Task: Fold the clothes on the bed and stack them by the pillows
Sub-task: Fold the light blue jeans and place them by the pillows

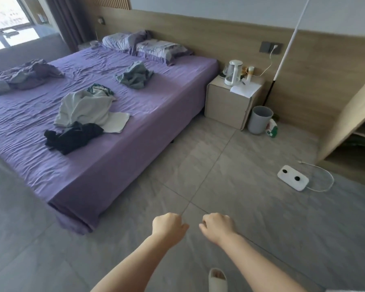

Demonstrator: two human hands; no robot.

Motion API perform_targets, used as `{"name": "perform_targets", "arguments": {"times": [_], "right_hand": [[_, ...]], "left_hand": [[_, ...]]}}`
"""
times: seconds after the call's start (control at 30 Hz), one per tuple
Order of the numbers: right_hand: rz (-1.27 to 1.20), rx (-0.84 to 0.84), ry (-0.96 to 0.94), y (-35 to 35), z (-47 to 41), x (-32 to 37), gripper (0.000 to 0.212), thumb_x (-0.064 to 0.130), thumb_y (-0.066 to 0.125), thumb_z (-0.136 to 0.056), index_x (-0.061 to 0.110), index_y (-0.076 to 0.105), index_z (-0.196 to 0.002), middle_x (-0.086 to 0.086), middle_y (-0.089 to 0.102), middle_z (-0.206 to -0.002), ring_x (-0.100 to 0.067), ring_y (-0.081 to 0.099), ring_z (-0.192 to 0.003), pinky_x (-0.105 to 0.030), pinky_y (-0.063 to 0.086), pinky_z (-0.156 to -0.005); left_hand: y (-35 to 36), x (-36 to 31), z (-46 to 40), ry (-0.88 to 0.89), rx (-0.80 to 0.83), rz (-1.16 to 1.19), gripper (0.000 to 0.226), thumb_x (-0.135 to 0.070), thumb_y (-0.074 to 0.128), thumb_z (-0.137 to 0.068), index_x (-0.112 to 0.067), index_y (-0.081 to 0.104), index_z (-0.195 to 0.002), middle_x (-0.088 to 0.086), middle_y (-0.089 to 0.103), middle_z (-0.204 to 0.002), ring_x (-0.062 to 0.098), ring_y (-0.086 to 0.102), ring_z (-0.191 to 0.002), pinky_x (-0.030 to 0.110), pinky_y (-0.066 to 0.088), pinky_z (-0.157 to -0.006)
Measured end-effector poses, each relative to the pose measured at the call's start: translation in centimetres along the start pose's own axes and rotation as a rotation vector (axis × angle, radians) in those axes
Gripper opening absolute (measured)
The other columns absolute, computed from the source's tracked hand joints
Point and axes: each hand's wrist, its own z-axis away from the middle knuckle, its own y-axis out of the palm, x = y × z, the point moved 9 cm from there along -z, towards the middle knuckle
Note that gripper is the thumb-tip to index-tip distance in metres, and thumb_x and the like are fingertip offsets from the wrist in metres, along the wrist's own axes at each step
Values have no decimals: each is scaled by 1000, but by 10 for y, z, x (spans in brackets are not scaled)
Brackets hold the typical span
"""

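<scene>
Both hands hang over the grey floor tiles, left hand and right hand each curled into a loose fist, holding nothing. The clothes wait untouched on the wrinkled purple bedsheet: a black crumpled garment nearest, a pale rumpled shirt touching it, a grey-green bundle farther, near the lilac pillows. Risk ahead, I'd say: grabbing tangled pieces together, or the white floor cable catching a foot.
</scene>
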Motion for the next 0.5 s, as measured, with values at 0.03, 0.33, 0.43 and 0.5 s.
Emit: {"name": "perform_targets", "arguments": {"times": [0.03,0.33,0.43,0.5], "right_hand": [[-6,7,-9,-2,-7,-8,36,38,39,-93,16,61,-111,-8,63,-118,-27,58,-110,-31,42,-89],[-5,77,-34,-15,-60,-85,34,36,38,-95,17,60,-111,-6,62,-120,-27,58,-110,-30,41,-90],[-27,101,-13,-16,-72,-102,31,36,40,-94,18,61,-110,-6,63,-118,-27,59,-109,-30,44,-87],[-50,113,5,-18,-81,-113,29,35,42,-93,19,61,-107,-6,64,-116,-27,60,-107,-30,46,-84]], "left_hand": [[-1,-7,-8,-15,12,14,40,-49,41,-90,-17,64,-99,3,67,-107,26,62,-101,28,44,-75],[3,-62,-62,-145,111,86,36,-42,42,-87,-15,64,-96,4,66,-109,27,61,-102,27,44,-76],[4,-74,-76,-161,152,93,33,-37,43,-86,-14,64,-95,5,67,-107,29,62,-100,27,44,-74],[2,-80,-88,-152,171,88,31,-34,43,-86,-13,64,-93,6,67,-105,29,63,-97,28,45,-73]]}}
